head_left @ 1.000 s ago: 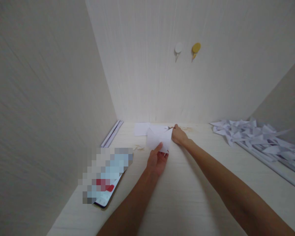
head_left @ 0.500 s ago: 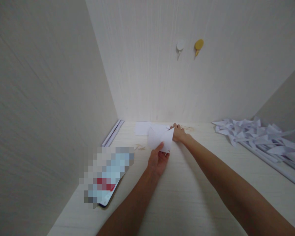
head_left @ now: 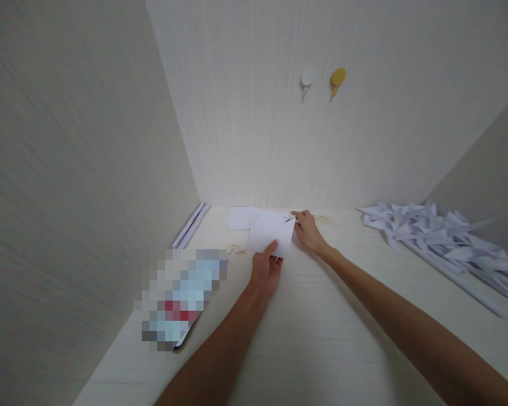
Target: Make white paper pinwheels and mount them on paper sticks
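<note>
My left hand [head_left: 265,270] pinches a folded piece of white paper [head_left: 269,235] by its lower edge and holds it upright above the pale desk [head_left: 322,338]. My right hand [head_left: 308,230] reaches to the paper's far right corner, fingers closed round a thin stick-like thing [head_left: 290,219] whose tip shows just past the fingertips. More flat white sheets [head_left: 242,217] lie behind the held paper, against the back wall.
A phone [head_left: 182,293], blurred out, lies at the desk's left. A heap of folded white paper shapes on long sticks [head_left: 440,237] fills the right side. Thin white rods [head_left: 189,225] lie along the left wall. Two hooks, white [head_left: 307,79] and yellow [head_left: 337,76], are on the back wall.
My left hand has shifted its grip on the paper and drawn slightly left. My right hand moved a little away from the wall, still at the paper's corner.
</note>
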`<state>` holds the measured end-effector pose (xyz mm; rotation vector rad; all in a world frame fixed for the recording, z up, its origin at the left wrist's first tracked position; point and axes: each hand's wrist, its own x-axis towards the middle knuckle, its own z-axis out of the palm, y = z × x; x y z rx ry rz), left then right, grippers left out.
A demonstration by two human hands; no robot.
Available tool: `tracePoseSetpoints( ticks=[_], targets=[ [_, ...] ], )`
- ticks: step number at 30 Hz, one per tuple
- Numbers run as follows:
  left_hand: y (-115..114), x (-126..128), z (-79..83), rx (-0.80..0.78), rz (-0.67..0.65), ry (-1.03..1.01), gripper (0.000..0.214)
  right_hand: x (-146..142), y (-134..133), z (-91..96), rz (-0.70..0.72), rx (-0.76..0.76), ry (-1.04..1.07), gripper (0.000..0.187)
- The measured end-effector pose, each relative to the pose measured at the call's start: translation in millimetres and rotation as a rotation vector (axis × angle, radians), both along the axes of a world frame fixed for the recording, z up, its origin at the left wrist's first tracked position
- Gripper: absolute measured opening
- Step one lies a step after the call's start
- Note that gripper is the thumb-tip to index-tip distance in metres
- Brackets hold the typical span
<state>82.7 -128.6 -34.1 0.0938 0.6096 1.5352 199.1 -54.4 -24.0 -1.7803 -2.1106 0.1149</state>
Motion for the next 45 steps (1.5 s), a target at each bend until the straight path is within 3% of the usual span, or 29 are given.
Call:
tracePoseSetpoints(
  ticks=[2,4,7,11,19,29,39,45],
  targets=[
    [0,1,0.2,0.031,0.005,0.028,0.018,3,-22,-3.0,0.051,0.025,0.576,0.029],
    [-1,3,0.5,0.064,-0.005,0.074,0.016,4,-47,-5.9,0.099,-0.107,1.049,0.022],
    [-5,5,0.6,0.116,-0.045,0.16,0.014,2,-81,-9.0,0.182,-0.313,1.346,0.025],
    [-10,8,-0.1,0.175,-0.111,0.266,0.019,0,-98,-15.6,0.169,-0.306,1.395,0.028],
    [-12,12,-1.9,0.199,-0.155,0.4,0.015,3,-94,-24.5,0.176,-0.232,1.37,0.025],
    [-11,12,-2.0,0.209,-0.187,0.378,0.01,6,-91,-24.5,0.124,-0.198,1.379,0.019],
    [-10,12,-3.2,0.191,-0.157,0.405,0.014,6,-92,-20.0,0.181,-0.308,1.34,0.017],
    [-10,13,-2.6,0.195,-0.161,0.428,0.014,10,-89,-23.6,0.226,-0.405,1.421,0.014]
  ],
)
